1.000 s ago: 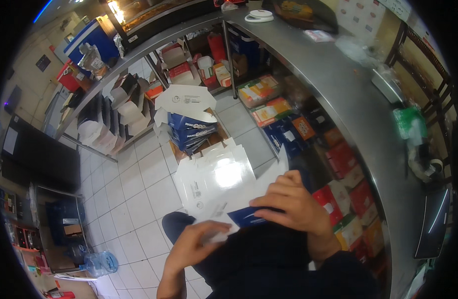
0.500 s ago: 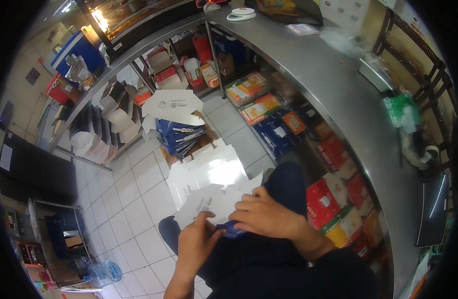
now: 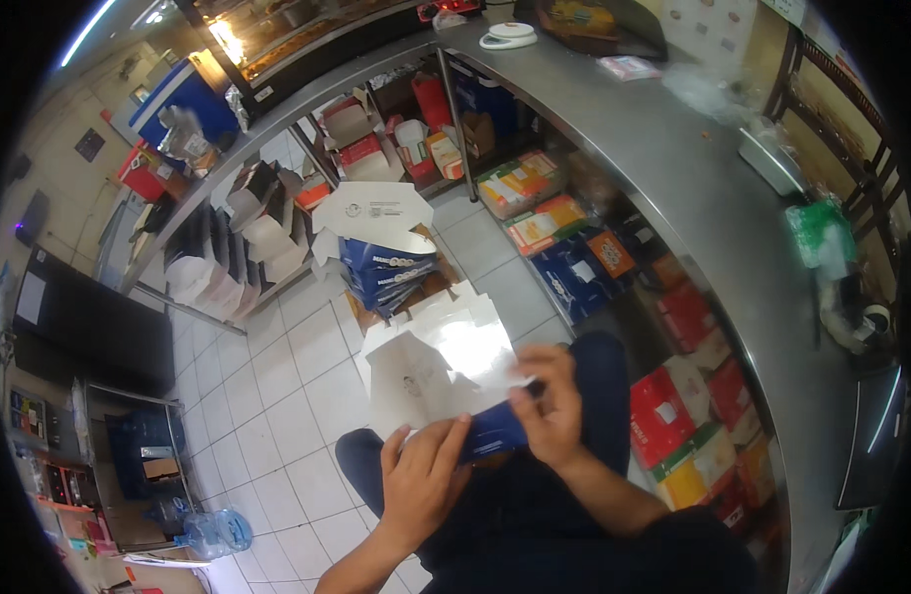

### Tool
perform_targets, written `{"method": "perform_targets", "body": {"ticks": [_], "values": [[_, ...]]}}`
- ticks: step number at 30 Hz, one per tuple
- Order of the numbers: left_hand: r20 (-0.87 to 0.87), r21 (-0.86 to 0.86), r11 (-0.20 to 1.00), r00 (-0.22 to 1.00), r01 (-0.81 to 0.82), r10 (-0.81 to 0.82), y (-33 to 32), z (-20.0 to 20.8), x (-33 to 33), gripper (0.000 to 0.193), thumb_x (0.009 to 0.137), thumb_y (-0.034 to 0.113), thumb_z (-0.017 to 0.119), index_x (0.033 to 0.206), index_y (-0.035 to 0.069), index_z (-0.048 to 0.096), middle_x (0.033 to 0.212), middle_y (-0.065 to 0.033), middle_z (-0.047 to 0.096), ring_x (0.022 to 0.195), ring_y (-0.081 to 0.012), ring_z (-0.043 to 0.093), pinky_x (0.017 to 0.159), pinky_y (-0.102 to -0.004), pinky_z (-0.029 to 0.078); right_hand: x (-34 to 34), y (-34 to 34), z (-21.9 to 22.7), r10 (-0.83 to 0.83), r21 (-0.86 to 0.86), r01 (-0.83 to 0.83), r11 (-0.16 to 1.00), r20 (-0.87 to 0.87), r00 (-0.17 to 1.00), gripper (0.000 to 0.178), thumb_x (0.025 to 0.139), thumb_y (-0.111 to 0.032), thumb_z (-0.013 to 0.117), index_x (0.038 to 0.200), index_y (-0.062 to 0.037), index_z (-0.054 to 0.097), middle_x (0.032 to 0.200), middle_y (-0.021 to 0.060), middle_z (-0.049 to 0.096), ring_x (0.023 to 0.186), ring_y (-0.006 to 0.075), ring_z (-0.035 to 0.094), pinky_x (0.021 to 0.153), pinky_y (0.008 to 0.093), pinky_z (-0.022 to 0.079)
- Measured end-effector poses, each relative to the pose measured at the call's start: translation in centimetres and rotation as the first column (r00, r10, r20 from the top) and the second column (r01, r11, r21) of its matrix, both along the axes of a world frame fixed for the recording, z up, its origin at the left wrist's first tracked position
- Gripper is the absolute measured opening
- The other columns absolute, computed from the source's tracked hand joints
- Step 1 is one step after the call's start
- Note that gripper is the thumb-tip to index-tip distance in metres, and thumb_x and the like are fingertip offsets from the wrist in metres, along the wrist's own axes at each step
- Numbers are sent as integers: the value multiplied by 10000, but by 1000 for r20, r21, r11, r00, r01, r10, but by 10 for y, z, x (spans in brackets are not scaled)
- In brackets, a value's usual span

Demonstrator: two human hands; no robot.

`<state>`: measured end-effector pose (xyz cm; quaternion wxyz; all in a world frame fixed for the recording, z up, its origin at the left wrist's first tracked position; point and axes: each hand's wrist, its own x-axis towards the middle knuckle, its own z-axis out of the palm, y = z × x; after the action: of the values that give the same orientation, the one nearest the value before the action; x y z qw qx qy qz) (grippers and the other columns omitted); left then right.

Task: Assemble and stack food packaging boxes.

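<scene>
Above my lap I hold a half-folded cardboard box (image 3: 416, 381), white inside with a blue outer side panel. My left hand (image 3: 426, 475) lies over its near left edge, fingers bent on the blue panel. At the box's right end my right hand (image 3: 553, 406) grips the corner between thumb and fingers; its fingertips are slightly blurred. Just beyond lies a stack of flat cardboard blanks (image 3: 475, 317), white side up, with a bright glare. Behind that rises a pile of folded blue boxes (image 3: 388, 267), nested, with a white lid flap on top.
A long steel counter (image 3: 663, 178) curves along the right, with a white kitchen scale (image 3: 508, 37) on it. Beneath are stacks of colourful boxes (image 3: 574, 272). More folded boxes (image 3: 213, 262) fill a low shelf at left. A water bottle (image 3: 218, 533) is on the tiled floor (image 3: 287, 426).
The box has been turned up, so its blue panel faces me and the white flap stands higher. My right hand moved to its right end; my left hand slid over the near edge.
</scene>
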<state>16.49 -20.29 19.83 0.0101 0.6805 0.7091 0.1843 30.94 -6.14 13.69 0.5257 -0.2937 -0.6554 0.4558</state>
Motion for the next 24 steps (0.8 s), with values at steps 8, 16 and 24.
{"method": "perform_targets", "body": {"ticks": [8, 16, 24], "values": [[92, -137, 990, 996, -7, 20, -14, -32, -5, 793, 816, 250, 839, 1495, 93, 460, 1342, -136, 588, 1296, -266, 551, 1132, -436, 318, 7, 8, -67, -250, -868, -337, 364, -440, 863, 495, 925, -69, 564, 1405, 46, 527, 1267, 155, 660, 1222, 270, 610, 1071, 409, 471], [692, -278, 921, -721, -273, -5, -5, -51, -18, 590, 1005, 558, 576, 1262, 27, 600, 1281, -169, 648, 1132, -319, 675, 911, -440, 604, 7, -8, -13, 709, 112, -753, 649, 268, 652, 511, 777, 12, 742, 1244, -195, 753, 1299, 87, 669, 1272, 309, 608, 1171, 507, 408], [774, -213, 838, -610, -502, -169, 18, -47, 7, 253, 1063, 211, 586, 1236, 27, 589, 1152, -115, 696, 1024, -189, 720, 774, -283, 658, -11, -30, -12, 359, -164, -417, 894, -293, 886, 402, 950, 51, 616, 1332, -54, 682, 1409, 182, 577, 1293, 303, 588, 1110, 374, 446]]}}
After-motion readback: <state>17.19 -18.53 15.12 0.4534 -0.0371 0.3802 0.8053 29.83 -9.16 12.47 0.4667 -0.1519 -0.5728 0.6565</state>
